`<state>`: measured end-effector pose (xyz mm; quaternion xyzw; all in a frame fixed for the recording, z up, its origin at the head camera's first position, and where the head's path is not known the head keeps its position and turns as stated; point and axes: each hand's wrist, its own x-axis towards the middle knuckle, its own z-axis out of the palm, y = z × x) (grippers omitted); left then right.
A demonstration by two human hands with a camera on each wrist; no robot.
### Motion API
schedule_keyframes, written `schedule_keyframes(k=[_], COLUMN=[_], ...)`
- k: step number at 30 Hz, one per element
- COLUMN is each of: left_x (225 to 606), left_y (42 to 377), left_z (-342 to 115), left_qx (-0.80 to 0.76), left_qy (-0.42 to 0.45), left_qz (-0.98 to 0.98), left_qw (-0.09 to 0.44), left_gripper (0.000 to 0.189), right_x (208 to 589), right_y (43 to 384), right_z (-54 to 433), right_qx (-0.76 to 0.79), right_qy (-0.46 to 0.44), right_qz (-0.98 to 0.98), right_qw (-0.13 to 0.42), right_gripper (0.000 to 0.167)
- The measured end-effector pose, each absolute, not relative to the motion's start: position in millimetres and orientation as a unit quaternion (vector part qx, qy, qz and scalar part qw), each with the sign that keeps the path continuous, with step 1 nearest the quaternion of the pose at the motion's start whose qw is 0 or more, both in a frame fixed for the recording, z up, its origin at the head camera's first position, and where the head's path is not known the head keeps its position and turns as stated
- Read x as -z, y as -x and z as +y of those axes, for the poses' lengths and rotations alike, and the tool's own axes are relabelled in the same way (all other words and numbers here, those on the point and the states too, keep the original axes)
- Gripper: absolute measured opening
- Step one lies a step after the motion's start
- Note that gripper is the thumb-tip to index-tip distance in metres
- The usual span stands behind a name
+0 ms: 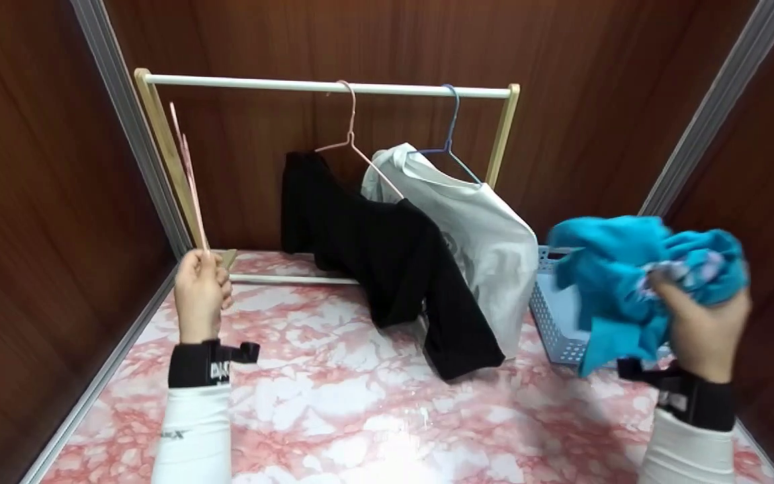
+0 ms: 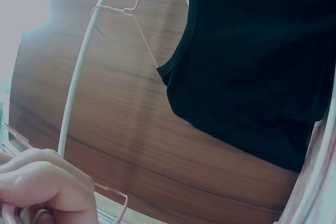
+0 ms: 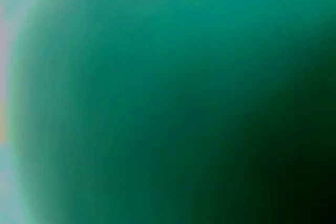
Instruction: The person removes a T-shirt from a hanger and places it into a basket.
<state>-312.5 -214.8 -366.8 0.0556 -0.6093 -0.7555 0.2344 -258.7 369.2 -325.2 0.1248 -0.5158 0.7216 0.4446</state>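
Observation:
On the left, my left hand (image 1: 201, 290) grips a pink wire hanger (image 1: 192, 185), seen nearly edge-on and held upright before the rack's left post. The left wrist view shows the curled fingers (image 2: 47, 182) with parts of the pink hanger beside them. On the right, my right hand (image 1: 706, 329) holds a bunched blue garment (image 1: 619, 269) with a patterned patch, raised over a light blue basket (image 1: 551, 316). Blurred cloth (image 3: 157, 87) fills almost all of the right wrist view, hiding the fingers there.
A white-railed rack (image 1: 246, 83) with wooden posts stands at the back. From it hang a black shirt (image 1: 373, 235) on a pink hanger and a white shirt (image 1: 494, 249) on a blue hanger. Brown panels enclose the pink marbled table (image 1: 333, 403).

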Motion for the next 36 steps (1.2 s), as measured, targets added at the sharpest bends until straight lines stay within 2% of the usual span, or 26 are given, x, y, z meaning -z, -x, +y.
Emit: schedule_keyframes(k=[3,7,14,20,30,33,36], left_x=[356,343,319,304,291,290,290], left_y=[321,333,356,373,393,396,399], left_z=[-218,-223,-230,-238,-246,-251,-256], left_qx=[0.751,0.745,0.750,0.733,0.755,0.767,0.773], left_qy=[-0.058,-0.066,-0.087,-0.103,-0.116,-0.115,-0.119], left_qz=[-0.613,-0.618,-0.612,-0.637,-0.619,-0.608,-0.602], left_qw=[0.239,0.241,0.236,0.217,0.183,0.173,0.161], left_gripper=[0.027,0.026,0.025,0.025,0.024,0.023,0.023], right_x=[324,333,362,388,431,439,444], right_y=[274,306,364,399,413,412,411], right_z=[386,401,411,416,421,423,422], right_qx=[-0.711,-0.695,-0.669,-0.601,-0.466,-0.437,-0.406], right_qy=[-0.032,0.039,0.132,0.184,0.204,0.201,0.201], right_qz=[-0.522,-0.546,-0.601,-0.681,-0.820,-0.846,-0.876], right_qw=[0.470,0.466,0.417,0.374,0.263,0.231,0.167], right_gripper=[0.060,0.061,0.067,0.073,0.077,0.083,0.092])
